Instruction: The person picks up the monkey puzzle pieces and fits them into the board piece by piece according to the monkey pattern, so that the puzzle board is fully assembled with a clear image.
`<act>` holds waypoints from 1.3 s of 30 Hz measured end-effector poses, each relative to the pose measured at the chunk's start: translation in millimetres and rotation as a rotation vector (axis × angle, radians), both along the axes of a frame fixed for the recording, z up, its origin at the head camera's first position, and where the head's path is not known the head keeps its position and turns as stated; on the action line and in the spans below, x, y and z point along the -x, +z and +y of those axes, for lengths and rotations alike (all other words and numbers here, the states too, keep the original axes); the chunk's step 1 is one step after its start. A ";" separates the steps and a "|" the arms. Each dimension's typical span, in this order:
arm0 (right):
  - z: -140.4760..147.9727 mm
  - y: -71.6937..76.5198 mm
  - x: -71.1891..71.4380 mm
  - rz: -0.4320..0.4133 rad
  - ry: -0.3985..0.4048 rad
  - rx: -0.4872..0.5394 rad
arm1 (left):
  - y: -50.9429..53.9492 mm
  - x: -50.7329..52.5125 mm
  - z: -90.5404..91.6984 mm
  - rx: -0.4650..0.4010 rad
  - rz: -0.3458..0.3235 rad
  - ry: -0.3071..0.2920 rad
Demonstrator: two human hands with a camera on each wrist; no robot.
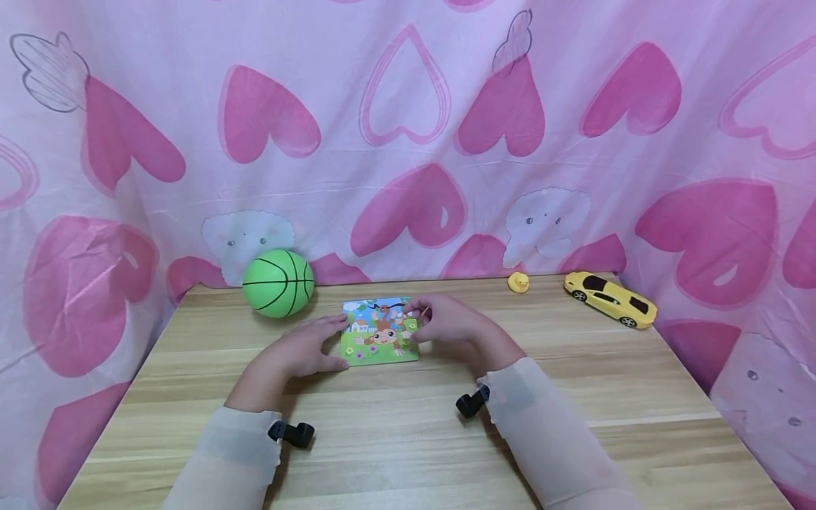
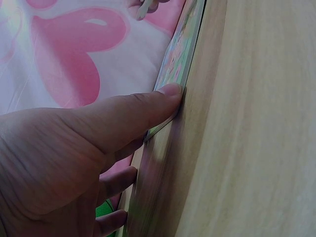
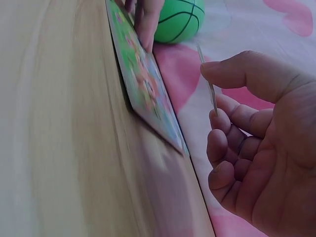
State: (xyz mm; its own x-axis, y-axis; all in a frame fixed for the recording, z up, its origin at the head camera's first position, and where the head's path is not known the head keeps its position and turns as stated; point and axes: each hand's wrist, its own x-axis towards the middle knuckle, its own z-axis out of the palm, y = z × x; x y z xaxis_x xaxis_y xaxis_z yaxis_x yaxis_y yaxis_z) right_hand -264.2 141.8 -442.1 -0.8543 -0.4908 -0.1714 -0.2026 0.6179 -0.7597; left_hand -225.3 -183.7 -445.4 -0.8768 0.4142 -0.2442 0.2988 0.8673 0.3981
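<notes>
A picture puzzle board [image 1: 376, 347] with a cartoon monkey lies flat on the wooden table. My left hand [image 1: 312, 347] rests at its left side, fingers spread. The thumb [image 2: 148, 103] touches the near corner in the left wrist view, while the other fingertips are by the upper left edge. Over the board's right edge, my right hand [image 1: 446, 319] pinches a thin flat piece [image 3: 213, 94] between thumb and forefinger. The piece is seen edge-on in the right wrist view, held above and apart from the board, so its face is hidden.
A green ball with black lines [image 1: 278, 283] sits at the back left of the table [image 1: 395, 439]. Toward the back right are a small yellow duck [image 1: 518, 282] and a yellow toy car [image 1: 610, 300]. A pink heart-patterned cloth [image 1: 408, 205] hangs behind and around the table.
</notes>
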 end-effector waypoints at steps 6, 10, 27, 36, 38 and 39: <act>-13.4 -1.8 0.5 -0.013 0.007 0.011 | 0.7 -1.0 -0.2 -0.006 -0.006 0.006; -16.7 -7.8 -0.1 -0.038 0.004 0.022 | 1.7 -0.7 0.3 -0.009 0.006 -0.006; -13.3 -24.3 1.6 -0.043 0.027 -0.014 | 0.5 -0.2 0.2 -0.021 0.019 -0.012; -15.8 -23.4 -0.6 -0.043 0.018 -0.005 | -2.0 0.5 -0.3 -0.009 0.014 0.001; -15.9 -23.2 -0.6 -0.044 0.018 -0.005 | -2.4 0.6 -0.4 -0.007 0.015 0.001; -15.8 -23.1 -0.6 -0.042 0.020 -0.006 | -2.4 0.7 -0.4 -0.007 0.016 0.001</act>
State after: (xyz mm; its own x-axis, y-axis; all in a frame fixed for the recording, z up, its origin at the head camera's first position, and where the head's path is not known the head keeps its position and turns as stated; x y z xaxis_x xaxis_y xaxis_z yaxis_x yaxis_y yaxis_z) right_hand -263.6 125.9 -465.2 -0.8364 -0.5064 -0.2099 -0.1830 0.6188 -0.7639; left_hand -225.9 -184.1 -447.8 -0.8809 0.4151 -0.2274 0.3042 0.8647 0.3997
